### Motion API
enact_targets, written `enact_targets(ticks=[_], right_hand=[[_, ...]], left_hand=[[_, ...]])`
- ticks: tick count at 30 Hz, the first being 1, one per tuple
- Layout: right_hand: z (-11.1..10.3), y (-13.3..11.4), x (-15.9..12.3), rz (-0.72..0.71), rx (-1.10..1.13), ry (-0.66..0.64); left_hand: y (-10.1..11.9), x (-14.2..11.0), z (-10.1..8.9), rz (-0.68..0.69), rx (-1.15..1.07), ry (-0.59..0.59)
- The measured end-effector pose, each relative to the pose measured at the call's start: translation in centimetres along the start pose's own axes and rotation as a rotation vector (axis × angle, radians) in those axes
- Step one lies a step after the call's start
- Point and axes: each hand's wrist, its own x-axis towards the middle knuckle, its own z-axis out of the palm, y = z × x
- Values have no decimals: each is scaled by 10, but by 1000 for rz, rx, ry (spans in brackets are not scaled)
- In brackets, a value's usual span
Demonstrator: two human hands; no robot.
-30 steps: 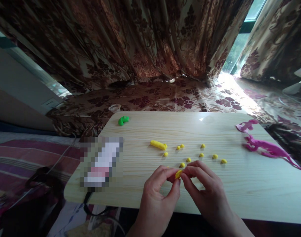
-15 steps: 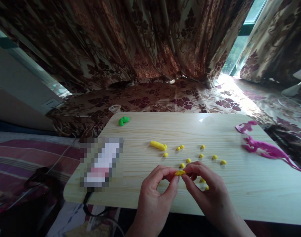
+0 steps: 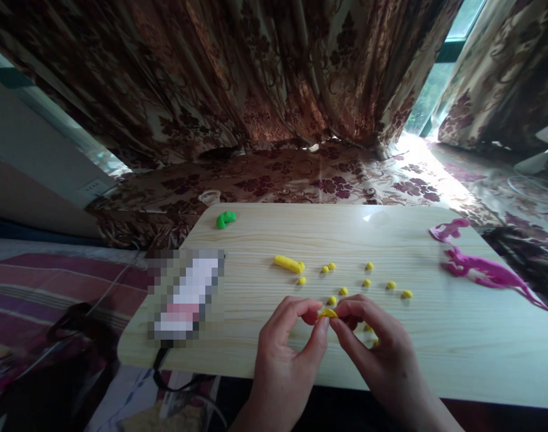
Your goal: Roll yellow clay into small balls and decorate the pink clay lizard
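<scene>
- While both hands are above the worktop [image 3: 255, 234], the yellow clay piece [image 3: 328, 313] is located between the fingertips of the left hand [image 3: 292, 345] and right hand [image 3: 382, 342].
- Left hand: thumb and index finger nearly closed, grasping the piece's left end; palm hollow.
- Right hand: thumb and fingers pinched, grasping the right end.
- Count: one held piece; eleven visible yellow balls [image 3: 391, 285], two partly covered by the right hand; one yellow roll [image 3: 289, 264]; one green piece [image 3: 225, 219].

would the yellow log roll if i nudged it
The yellow log looks rounded along its length, so a sideways nudge might roll it. The lumpy end could make it wobble. Its dough-like surface suggests it may dent when pinched.
</scene>
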Motion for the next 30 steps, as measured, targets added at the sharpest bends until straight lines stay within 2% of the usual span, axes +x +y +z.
enact_targets(ticks=[4, 9, 13, 15, 20, 24, 30], right_hand=[[0, -1, -1, 1, 2, -22], [0, 2, -3, 48, 5, -7], [-3, 0, -3, 121, 44, 8], [-6, -3, -2, 134, 50, -31], [-17, -7, 5, 72, -59, -134], [-19, -9, 11, 9, -113, -219], [-11, -8, 8, -85, -162, -210]], left_hand=[[3, 1, 2, 11, 17, -4], [2, -2, 4, -79, 20, 24], [0, -2, 2, -196, -108, -71], [-2, -2, 1, -231, -178, -116], [-3, -3, -2, -239, -185, -109], [-1, -4, -2, -239, -230, -151], [-2, -3, -5, -344, -390, -179]])
